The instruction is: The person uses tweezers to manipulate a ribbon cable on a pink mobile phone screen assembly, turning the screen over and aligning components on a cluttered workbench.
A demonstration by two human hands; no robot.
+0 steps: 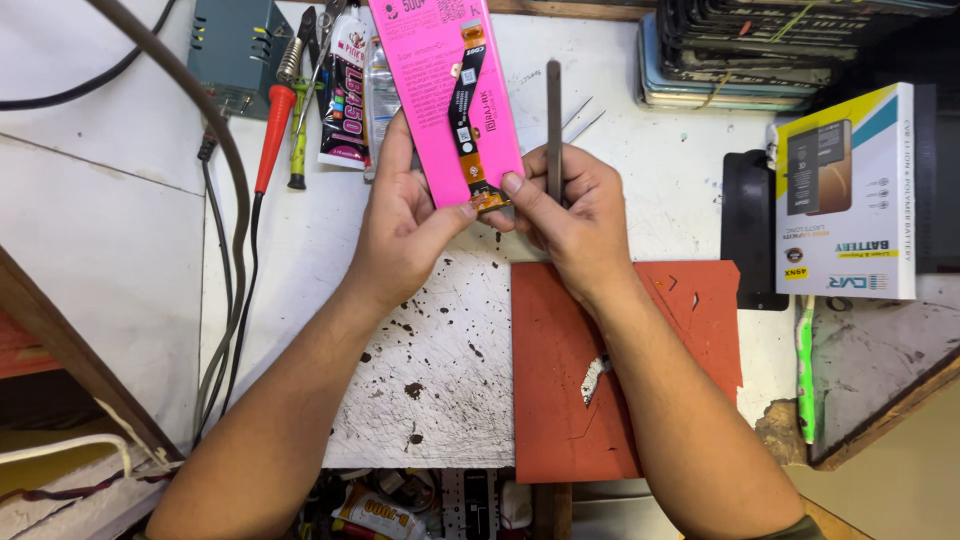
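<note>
Holding a pink card point(430, 75) above the worktop point(620, 150), the left hand point(405, 225) clamps its lower edge; the right hand point(570, 205) pinches the black flex cable point(468, 110) on it and grips a slim metal tool point(553, 120). The cable looks thin, light and fragile, best held by its edges.

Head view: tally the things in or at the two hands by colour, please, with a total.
Pink: 1, the pink card gripped by the left hand
Black: 1, the flex cable lying on that card
Dark grey: 1, the flat metal tool in the right hand
Total: 3
</note>
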